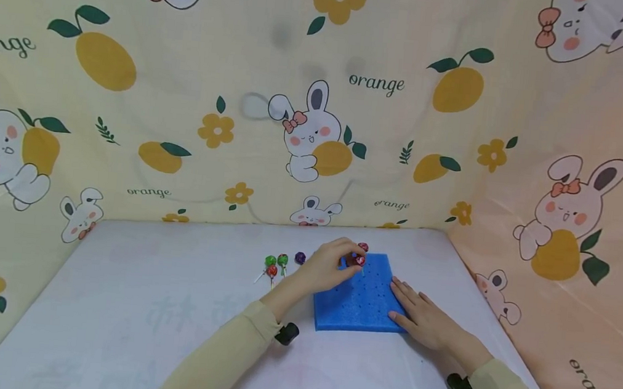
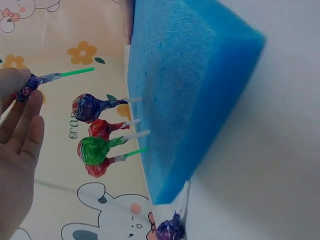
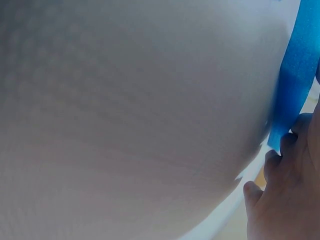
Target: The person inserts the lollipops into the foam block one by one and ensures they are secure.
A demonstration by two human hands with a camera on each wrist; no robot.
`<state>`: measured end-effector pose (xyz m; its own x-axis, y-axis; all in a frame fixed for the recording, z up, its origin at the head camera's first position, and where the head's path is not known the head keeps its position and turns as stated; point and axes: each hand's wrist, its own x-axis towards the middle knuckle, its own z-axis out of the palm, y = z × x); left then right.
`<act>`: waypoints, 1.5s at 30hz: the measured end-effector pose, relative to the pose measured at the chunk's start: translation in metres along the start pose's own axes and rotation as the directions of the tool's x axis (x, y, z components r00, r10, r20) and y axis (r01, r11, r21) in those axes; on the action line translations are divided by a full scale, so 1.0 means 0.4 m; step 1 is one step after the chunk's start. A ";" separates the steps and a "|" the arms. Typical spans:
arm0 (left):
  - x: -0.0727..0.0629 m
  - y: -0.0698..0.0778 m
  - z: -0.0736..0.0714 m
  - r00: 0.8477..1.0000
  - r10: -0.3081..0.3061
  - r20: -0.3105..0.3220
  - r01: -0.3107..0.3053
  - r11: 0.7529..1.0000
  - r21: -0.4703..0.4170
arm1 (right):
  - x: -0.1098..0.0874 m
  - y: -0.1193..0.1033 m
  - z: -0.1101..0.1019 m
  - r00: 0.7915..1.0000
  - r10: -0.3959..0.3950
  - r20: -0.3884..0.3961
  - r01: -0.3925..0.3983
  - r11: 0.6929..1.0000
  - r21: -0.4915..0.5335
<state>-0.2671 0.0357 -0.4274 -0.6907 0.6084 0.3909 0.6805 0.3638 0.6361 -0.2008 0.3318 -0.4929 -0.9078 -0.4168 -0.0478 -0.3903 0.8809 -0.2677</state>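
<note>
My left hand (image 1: 333,264) pinches a dark purple lollipop (image 2: 30,87) by its wrapped head, its green stick pointing at a blue foam block (image 1: 360,304) dotted with small holes. The stick's end is apart from the foam in the left wrist view. Several lollipops stand stuck in the block, including a purple one (image 2: 87,108), a green one (image 2: 95,151) and a red one (image 2: 100,129); the left hand mostly hides them in the head view. Along the block's right edge rests my right hand (image 1: 425,319), fingers extended.
Left of the block, on the white tabletop (image 1: 129,302), lie two green lollipops (image 1: 282,260), a red lollipop (image 1: 272,270) and a purple lollipop (image 1: 300,258). A cloth (image 1: 232,89) printed with rabbits and oranges hangs behind and at the sides.
</note>
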 end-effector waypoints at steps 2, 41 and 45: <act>0.014 0.000 0.005 1.000 0.006 0.007 -0.006 1.000 0.001 | 0.000 -0.001 -0.002 1.000 -0.002 -0.004 0.002 1.000 -0.002; 0.082 -0.037 0.056 0.984 -0.157 0.081 0.154 0.987 0.042 | 0.001 0.003 -0.005 1.000 -0.014 -0.001 0.014 1.000 -0.016; 0.084 -0.039 0.060 0.982 -0.162 0.093 0.156 0.986 0.066 | 0.000 0.002 -0.005 1.000 -0.017 -0.001 0.017 1.000 -0.011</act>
<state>-0.2950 0.0675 -0.4402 -0.7660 0.6043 0.2193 0.5788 0.4998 0.6443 -0.2015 0.3331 -0.4912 -0.9012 -0.4312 -0.0425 -0.4072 0.8763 -0.2575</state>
